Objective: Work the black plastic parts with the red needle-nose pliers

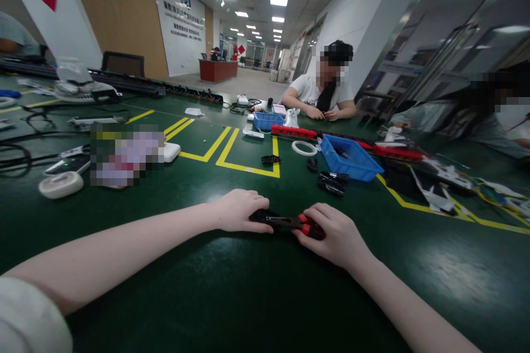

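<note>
Above the green table [232,298], my right hand [337,234] is closed around the red-and-black handles of a pair of pliers [305,225]. The jaws point left and meet a small black part [261,215]. My left hand [238,210] pinches that part between thumb and fingers; its exact kind is too dark to make out. Beyond my hands lie a bundle of glossy black pieces [332,182] and two small black pieces, one of them [270,159] inside a yellow-taped outline.
A blue bin [351,162] stands at right beyond my hands, with a white ring [304,148] beside it. A smaller blue bin [268,121] is farther back. Phone, white mouse-shaped item [61,185] and cables lie left. One person [318,94] sits across, another at far right.
</note>
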Motion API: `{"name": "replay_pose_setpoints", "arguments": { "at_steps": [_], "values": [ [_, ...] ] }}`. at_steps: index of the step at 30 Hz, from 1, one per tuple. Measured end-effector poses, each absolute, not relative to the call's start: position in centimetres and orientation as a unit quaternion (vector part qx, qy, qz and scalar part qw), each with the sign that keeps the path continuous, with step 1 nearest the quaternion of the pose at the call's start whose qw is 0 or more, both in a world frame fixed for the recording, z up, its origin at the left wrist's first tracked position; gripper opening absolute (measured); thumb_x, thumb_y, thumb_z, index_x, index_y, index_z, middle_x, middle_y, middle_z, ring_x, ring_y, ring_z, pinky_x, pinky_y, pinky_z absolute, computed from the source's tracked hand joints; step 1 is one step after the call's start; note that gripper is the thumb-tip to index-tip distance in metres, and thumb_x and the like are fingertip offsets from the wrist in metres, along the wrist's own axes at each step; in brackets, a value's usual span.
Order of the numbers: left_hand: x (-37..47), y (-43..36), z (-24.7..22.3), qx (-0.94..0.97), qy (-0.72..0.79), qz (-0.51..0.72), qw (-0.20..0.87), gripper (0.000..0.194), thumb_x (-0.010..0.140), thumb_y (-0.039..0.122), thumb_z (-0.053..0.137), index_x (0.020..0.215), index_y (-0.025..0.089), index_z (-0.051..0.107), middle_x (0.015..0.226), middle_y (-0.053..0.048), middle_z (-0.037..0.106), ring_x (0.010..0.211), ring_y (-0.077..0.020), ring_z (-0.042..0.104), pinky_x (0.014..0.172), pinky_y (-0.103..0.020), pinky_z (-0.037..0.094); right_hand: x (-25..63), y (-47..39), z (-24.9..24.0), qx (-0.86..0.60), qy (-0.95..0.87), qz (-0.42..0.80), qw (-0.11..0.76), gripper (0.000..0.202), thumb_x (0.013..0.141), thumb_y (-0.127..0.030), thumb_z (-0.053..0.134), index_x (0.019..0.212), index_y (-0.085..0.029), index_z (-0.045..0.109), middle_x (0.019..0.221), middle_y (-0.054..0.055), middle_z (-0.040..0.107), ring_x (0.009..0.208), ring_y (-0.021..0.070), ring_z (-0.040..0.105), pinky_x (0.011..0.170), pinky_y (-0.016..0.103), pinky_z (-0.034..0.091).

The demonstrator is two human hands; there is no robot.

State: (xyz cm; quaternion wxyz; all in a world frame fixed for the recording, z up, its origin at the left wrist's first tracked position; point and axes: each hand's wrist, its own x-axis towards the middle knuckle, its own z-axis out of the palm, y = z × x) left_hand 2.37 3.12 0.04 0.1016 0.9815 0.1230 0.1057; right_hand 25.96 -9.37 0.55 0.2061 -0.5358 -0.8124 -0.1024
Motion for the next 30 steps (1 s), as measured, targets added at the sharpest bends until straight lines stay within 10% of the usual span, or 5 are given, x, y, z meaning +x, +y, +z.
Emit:
{"name": "replay_pose_setpoints", "arguments": {
  "at_steps": [30],
  "values": [
    [2.37,3.1,0.12,0.981,0.126,0.099,0.106,0.041,0.089,0.059,0.054,0.086,0.019,0.054,0.081,-0.002,0.06,0.073,-0.0189,0.057,0.06,-0.027,0.036,25.6,-9.59,0.58,-0.538,-0.812,-0.111,0.196,0.023,0.084,-0.039,0.06,0.09,-0.017,0.063,0.086,0.01,0.065,0.074,0.0218,0.061,0.065,0.034,0.05]
  ]
}}
